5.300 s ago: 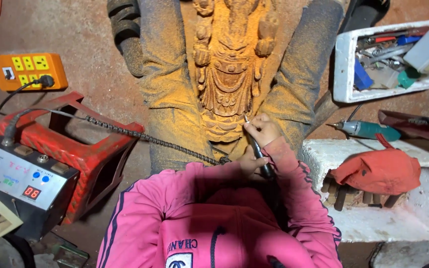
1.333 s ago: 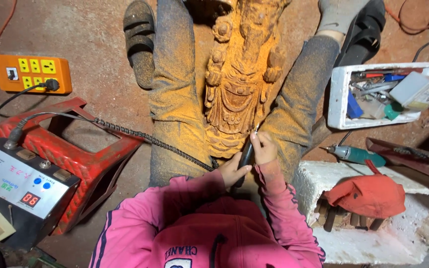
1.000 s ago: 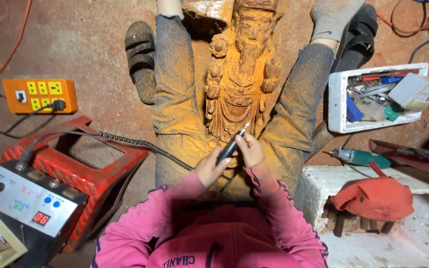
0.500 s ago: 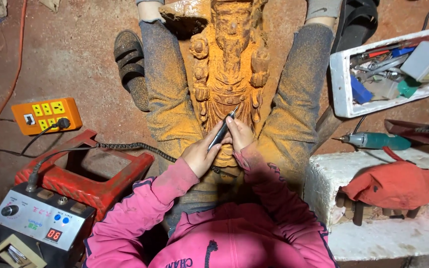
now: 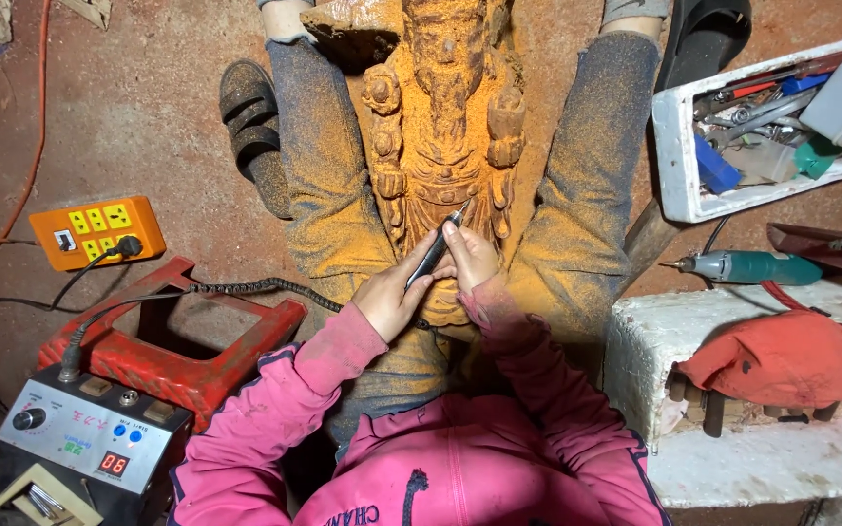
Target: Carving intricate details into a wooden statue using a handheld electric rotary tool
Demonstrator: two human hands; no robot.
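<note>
A carved wooden figure (image 5: pixel 445 127), yellow with dust, lies lengthwise between my outstretched legs. My left hand (image 5: pixel 390 295) grips the dark pen-shaped rotary handpiece (image 5: pixel 433 253) by its body. My right hand (image 5: pixel 472 256) pinches the handpiece near its tip and rests on the carving. The bit touches the figure's middle section. A flexible cable (image 5: pixel 246 286) runs from the handpiece leftward to the control box. Pink sleeves cover both arms.
A red plastic stool (image 5: pixel 163 336) lies at the left with a grey control box (image 5: pixel 90 443) on it. An orange power strip (image 5: pixel 97 230) sits farther left. A white tool tray (image 5: pixel 767 122), a teal rotary tool (image 5: pixel 747 266) and a red cloth (image 5: pixel 782 356) on a white block are at the right. A sandal (image 5: pixel 255 136) lies by my left leg.
The view has shifted so the carving sits higher and closer. Both hands have moved up the figure with the handpiece, from its lower part to its middle.
</note>
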